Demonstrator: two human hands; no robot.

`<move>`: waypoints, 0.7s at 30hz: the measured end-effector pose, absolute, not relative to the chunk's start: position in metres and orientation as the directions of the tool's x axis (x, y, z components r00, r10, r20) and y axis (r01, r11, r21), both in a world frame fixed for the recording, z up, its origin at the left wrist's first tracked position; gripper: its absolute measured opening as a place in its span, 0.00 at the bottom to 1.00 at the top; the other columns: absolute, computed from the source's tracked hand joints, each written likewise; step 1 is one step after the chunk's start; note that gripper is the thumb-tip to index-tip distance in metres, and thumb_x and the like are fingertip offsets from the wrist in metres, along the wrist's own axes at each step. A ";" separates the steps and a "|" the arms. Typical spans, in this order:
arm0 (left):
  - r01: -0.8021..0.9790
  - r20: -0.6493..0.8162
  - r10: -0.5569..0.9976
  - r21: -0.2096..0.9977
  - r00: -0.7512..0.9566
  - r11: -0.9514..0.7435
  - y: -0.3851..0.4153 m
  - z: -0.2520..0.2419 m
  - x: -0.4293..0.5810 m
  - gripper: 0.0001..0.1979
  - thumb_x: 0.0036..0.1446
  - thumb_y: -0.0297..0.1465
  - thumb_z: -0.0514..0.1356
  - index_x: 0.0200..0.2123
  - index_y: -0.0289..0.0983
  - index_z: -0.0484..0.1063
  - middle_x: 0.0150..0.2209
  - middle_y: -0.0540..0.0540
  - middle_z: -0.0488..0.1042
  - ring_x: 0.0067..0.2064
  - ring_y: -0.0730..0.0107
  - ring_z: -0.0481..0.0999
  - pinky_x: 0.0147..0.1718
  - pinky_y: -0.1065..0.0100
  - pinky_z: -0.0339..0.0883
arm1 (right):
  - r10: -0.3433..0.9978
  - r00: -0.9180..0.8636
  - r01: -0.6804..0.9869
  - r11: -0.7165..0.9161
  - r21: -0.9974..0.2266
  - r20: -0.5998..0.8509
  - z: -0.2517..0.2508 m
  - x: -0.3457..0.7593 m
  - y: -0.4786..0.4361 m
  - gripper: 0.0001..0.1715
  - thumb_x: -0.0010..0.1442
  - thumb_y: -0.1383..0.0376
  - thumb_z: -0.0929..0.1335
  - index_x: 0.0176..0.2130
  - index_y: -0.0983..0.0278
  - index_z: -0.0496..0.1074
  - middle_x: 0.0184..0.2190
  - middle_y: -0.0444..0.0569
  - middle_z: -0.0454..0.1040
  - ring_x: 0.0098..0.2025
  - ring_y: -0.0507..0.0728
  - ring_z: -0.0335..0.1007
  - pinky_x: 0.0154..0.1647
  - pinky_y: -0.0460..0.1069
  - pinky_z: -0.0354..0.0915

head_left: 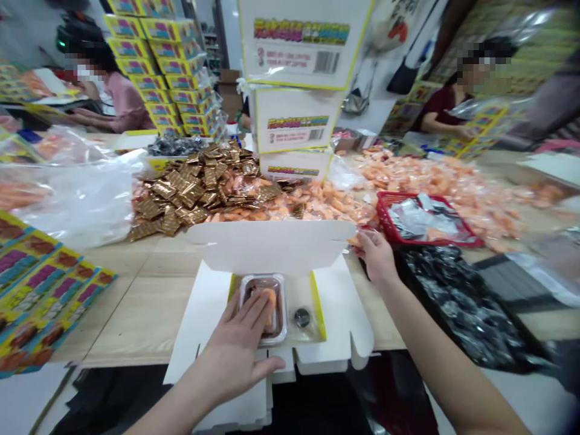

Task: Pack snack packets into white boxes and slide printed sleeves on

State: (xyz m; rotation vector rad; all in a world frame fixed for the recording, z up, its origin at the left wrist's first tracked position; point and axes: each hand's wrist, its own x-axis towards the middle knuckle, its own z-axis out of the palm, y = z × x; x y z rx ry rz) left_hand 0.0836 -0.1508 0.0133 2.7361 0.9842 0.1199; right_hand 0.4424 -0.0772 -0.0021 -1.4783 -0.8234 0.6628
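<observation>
An open white cardboard box lies at the front edge of the wooden table, with its lid standing up at the far side. Inside sits a clear plastic tray. My left hand rests flat on an orange sachet in that tray, fingers extended. A small black round item lies in a clear wrapper to the tray's right. My right hand is at the lid's right corner, fingertips against it; any grip there is unclear.
Behind the box lie a pile of gold sachets and a wide spread of orange sachets. To the right stand a red basket and a mass of black packets. Printed boxes are stacked around; co-workers sit beyond.
</observation>
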 end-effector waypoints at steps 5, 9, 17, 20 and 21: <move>0.644 -0.029 0.651 0.189 0.758 -0.741 -0.147 0.011 0.087 0.46 0.56 0.58 0.52 0.68 0.35 0.49 0.67 0.38 0.54 0.68 0.49 0.54 0.66 0.44 0.36 | 0.803 0.595 0.031 0.017 -0.999 0.032 0.003 0.444 -0.127 0.26 0.48 0.49 0.73 0.38 0.65 0.69 0.27 0.43 0.71 0.22 0.48 0.65 0.21 0.44 0.62; 0.665 -0.040 0.668 0.154 0.743 -0.731 -0.147 0.010 0.088 0.41 0.58 0.55 0.52 0.68 0.39 0.50 0.68 0.42 0.54 0.67 0.51 0.55 0.66 0.45 0.36 | 0.815 0.579 0.015 0.025 -1.000 0.029 -0.001 0.444 -0.130 0.26 0.49 0.49 0.73 0.40 0.65 0.71 0.28 0.44 0.72 0.21 0.49 0.66 0.18 0.43 0.60; 0.617 0.190 0.596 -0.076 0.780 -0.784 -0.146 -0.007 0.085 0.48 0.49 0.52 0.63 0.67 0.38 0.51 0.65 0.43 0.60 0.63 0.51 0.63 0.61 0.53 0.54 | 0.964 0.099 0.453 0.178 -0.873 0.248 0.020 0.426 -0.020 0.37 0.63 0.55 0.64 0.67 0.51 0.50 0.63 0.46 0.63 0.58 0.54 0.66 0.50 0.50 0.68; 0.552 0.306 0.484 -0.200 0.820 -0.809 -0.139 -0.016 0.080 0.47 0.50 0.53 0.61 0.67 0.36 0.52 0.64 0.44 0.63 0.61 0.54 0.66 0.57 0.58 0.59 | 0.968 0.133 0.781 0.028 -0.624 0.210 0.012 0.448 0.012 0.24 0.65 0.62 0.62 0.60 0.59 0.65 0.54 0.52 0.72 0.55 0.57 0.68 0.53 0.52 0.65; 0.529 0.321 0.449 -0.236 0.834 -0.815 -0.136 -0.019 0.077 0.44 0.53 0.51 0.59 0.67 0.36 0.52 0.63 0.45 0.64 0.60 0.57 0.68 0.56 0.59 0.60 | 0.965 0.177 0.818 -0.034 -0.575 0.194 0.007 0.460 0.019 0.20 0.65 0.64 0.62 0.55 0.63 0.70 0.51 0.55 0.74 0.54 0.59 0.69 0.54 0.54 0.64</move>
